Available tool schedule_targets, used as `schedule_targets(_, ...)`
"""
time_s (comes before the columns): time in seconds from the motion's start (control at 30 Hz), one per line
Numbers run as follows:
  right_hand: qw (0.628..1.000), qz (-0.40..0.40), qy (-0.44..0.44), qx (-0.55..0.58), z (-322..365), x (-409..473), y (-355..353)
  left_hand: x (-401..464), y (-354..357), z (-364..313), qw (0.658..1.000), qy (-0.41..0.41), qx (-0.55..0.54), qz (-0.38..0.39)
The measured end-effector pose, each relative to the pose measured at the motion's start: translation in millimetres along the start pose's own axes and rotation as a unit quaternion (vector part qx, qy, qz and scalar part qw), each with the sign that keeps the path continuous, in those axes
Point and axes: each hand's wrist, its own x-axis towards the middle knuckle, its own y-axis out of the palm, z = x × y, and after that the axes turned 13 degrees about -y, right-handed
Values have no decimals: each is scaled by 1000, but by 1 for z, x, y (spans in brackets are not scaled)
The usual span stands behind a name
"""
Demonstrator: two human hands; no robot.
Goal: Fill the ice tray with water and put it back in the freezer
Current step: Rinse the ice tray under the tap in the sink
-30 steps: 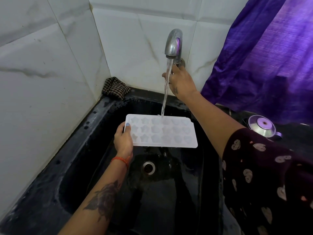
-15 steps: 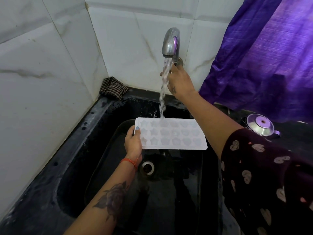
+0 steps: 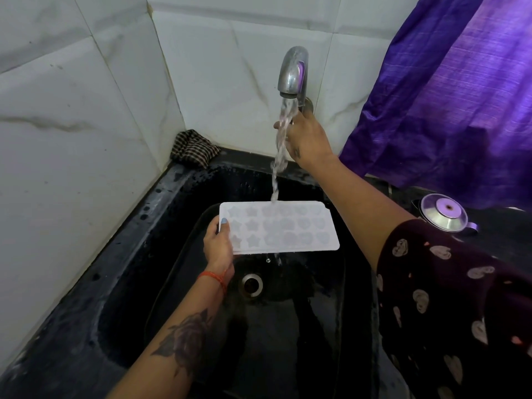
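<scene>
Item: ice tray [image 3: 277, 227], under the tap [image 3: 292, 73], my left hand [image 3: 218, 245] gripping its short edge, right hand [image 3: 308, 139] closed on the tap handle; filling underway, freezer return outstanding.

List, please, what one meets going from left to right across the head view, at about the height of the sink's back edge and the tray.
Checked cloth → left hand → ice tray → right forearm → steel lid with purple knob.
</scene>
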Motion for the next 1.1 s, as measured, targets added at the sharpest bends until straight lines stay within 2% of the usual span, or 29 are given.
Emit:
schedule_targets(0.3, 1000, 3, -7, -2, 2, 2, 1, 6, -17, 3, 999, -8, -5, -47)
schedule_targets(0.73, 999, -16, 26, 13, 10, -4, -7, 4, -24, -1, 999, 12, -6, -41)
schedule_targets(0.97, 999, -13, 35, 21, 15, -5, -11, -1, -25, -2, 999, 21, -21, -13)
schedule_targets(1.1, 994, -47, 67, 78, 15, -10, -7, -4, -26, -3, 999, 18, -29, -9)
